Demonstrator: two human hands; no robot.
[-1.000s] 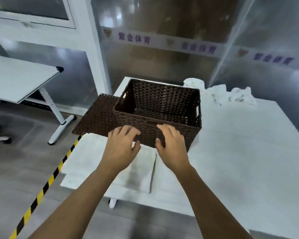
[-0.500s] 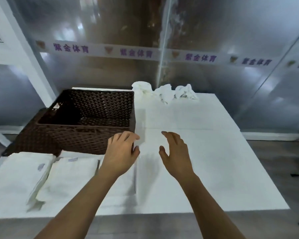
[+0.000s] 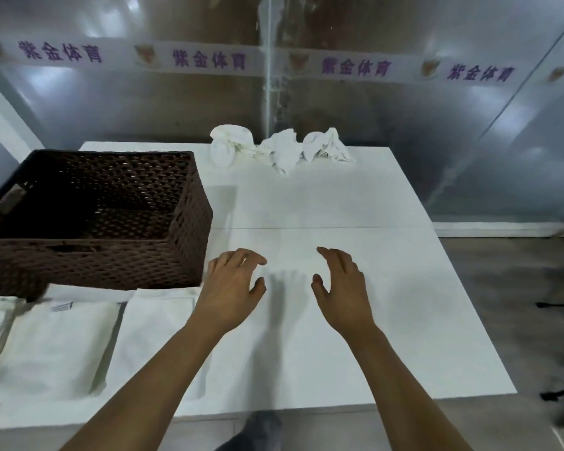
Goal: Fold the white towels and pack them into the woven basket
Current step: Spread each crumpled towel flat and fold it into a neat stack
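Left hand (image 3: 230, 289): fingers loosely spread, grasping nothing, above the table (image 3: 388, 288).
Right hand (image 3: 342, 289): likewise released, empty.
Basket (image 3: 111, 222): just beside left hand.

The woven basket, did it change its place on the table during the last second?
Cannot tell. The head camera turned right, so the woven basket only slid left in view. It stands beside the folded towels as before, with no hand on it.

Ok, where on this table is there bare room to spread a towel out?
Bare white table runs from the hands to the right edge, and beyond them up to the crumpled towels. The left is crowded: woven basket, folded towels.
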